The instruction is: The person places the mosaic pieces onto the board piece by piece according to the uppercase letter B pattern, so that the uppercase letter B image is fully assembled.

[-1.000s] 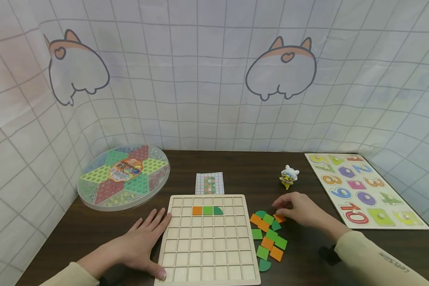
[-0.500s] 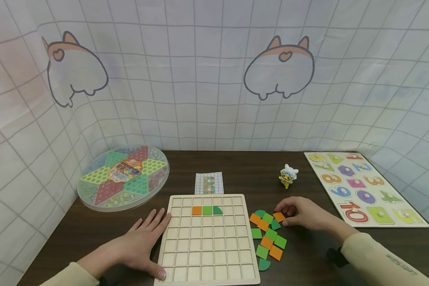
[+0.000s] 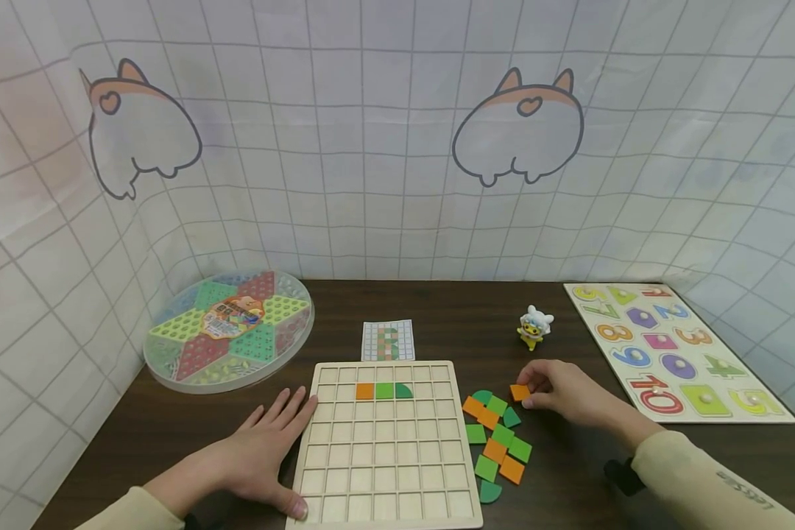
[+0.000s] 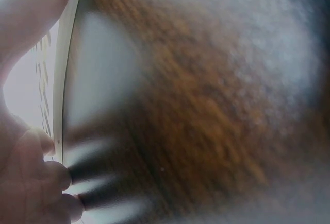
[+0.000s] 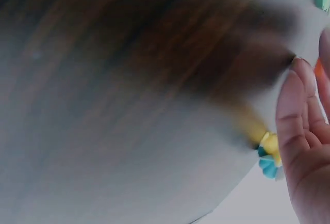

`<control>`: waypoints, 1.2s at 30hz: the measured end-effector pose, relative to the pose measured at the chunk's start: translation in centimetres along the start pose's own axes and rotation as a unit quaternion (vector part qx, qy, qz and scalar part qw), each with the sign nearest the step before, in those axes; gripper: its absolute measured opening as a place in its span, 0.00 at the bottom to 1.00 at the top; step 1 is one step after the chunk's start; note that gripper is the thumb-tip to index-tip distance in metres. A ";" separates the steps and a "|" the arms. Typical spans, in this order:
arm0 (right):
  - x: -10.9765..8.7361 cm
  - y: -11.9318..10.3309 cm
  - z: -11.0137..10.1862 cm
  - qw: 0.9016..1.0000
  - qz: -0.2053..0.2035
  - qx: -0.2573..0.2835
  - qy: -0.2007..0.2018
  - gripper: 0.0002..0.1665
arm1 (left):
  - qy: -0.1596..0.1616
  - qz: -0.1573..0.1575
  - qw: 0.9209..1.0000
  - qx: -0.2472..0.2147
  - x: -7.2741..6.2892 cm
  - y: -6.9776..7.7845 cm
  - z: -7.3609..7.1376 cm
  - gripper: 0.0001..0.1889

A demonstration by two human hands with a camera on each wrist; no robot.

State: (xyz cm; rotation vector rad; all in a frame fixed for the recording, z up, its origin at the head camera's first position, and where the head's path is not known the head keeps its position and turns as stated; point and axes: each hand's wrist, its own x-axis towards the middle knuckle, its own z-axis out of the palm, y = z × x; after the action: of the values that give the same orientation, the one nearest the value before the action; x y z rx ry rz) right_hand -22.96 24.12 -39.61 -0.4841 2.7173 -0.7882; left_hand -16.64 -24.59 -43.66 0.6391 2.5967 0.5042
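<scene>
A wooden grid board point(image 3: 364, 456) lies before me, with an orange square, a green square and a dark green quarter-round tile point(image 3: 403, 391) side by side in an upper row. My left hand point(image 3: 258, 456) rests with spread fingers along the board's left edge, thumb on its lower corner. To the right of the board, my right hand point(image 3: 563, 394) pinches an orange square tile point(image 3: 520, 392) between thumb and fingers, just off the loose pile. That pile holds several orange squares, green squares point(image 3: 486, 468) and dark green quarter-rounds. In the right wrist view only a sliver of the orange tile point(image 5: 318, 68) shows.
Behind the board lies a small pattern card point(image 3: 388, 340). A round Chinese checkers set point(image 3: 232, 331) sits at the back left. A small white-and-yellow figurine point(image 3: 534, 327) stands beyond my right hand, and a number puzzle board point(image 3: 679, 357) lies at the right.
My right fingers have taken hold of the orange square at the pile's upper right and shifted it slightly away from the other tiles. The left hand has stayed in place.
</scene>
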 end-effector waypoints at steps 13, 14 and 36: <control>1.1 -4.8 2.1 0.996 -0.031 0.052 0.061 0.14 | 0.001 -0.001 1.000 0.002 0.1 -0.1 0.1 0.76; 1.3 -5.2 2.3 0.996 -0.030 0.055 0.059 0.14 | 0.001 -0.002 1.000 0.001 0.1 -0.1 0.1 0.76; 4.6 -13.3 7.2 0.996 -0.082 0.041 0.002 0.09 | 0.007 0.004 1.000 0.003 -0.1 -0.1 0.1 0.75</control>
State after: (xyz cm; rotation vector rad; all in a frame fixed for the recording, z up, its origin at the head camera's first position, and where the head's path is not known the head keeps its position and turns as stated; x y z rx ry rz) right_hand -21.47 8.39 -38.82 -0.6933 2.6616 -0.9378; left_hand -16.54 -24.65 -43.76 0.6514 2.6111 0.5058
